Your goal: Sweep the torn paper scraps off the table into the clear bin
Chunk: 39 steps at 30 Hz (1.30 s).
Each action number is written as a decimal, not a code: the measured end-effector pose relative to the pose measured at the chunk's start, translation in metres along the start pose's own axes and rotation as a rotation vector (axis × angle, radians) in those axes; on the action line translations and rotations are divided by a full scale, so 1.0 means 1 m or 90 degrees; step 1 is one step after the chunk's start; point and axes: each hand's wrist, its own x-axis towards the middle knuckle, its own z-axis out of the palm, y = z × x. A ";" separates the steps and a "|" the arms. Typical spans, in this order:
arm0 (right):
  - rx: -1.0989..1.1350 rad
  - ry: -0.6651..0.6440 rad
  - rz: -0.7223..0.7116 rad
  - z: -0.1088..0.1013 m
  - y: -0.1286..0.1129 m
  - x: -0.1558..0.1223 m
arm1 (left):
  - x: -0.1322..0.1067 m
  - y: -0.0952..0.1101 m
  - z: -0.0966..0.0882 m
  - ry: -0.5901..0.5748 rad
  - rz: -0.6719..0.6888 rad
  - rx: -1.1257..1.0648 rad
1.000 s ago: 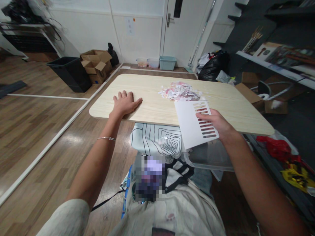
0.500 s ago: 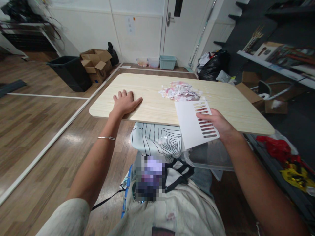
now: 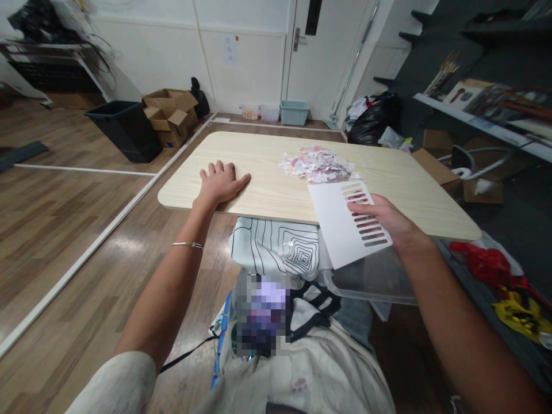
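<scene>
Right hand [image 3: 390,221] has slid a touch nearer the body, and the white slotted card [image 3: 340,224] has come with it. It pinches the card's right edge, with the thumb laid across the slots. The card sits tilted over the near edge of the surface [image 3: 267,155], its far corner just beside the heap of paper scraps [image 3: 317,164] and its near end above a clear plastic tub [image 3: 371,282]. Over to the left hand [image 3: 221,183]: it hasn't budged, spread flat and palm down on the wood, holding nothing. A thin bracelet [image 3: 187,245] circles that forearm.
</scene>
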 end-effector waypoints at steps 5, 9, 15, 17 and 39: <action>-0.045 -0.017 0.067 -0.024 -0.007 -0.002 | -0.001 0.000 -0.001 0.000 -0.002 -0.017; -0.088 -0.055 0.081 -0.033 -0.008 -0.002 | -0.002 0.001 -0.002 -0.004 -0.007 -0.029; -0.119 -0.099 0.076 -0.022 -0.015 0.014 | -0.002 0.001 -0.001 0.009 -0.002 -0.053; -0.132 -0.122 0.078 -0.018 -0.020 0.024 | -0.002 0.000 0.000 0.013 -0.003 -0.050; -0.213 -0.304 0.033 -0.018 -0.026 0.045 | 0.000 -0.001 0.000 0.009 0.003 -0.028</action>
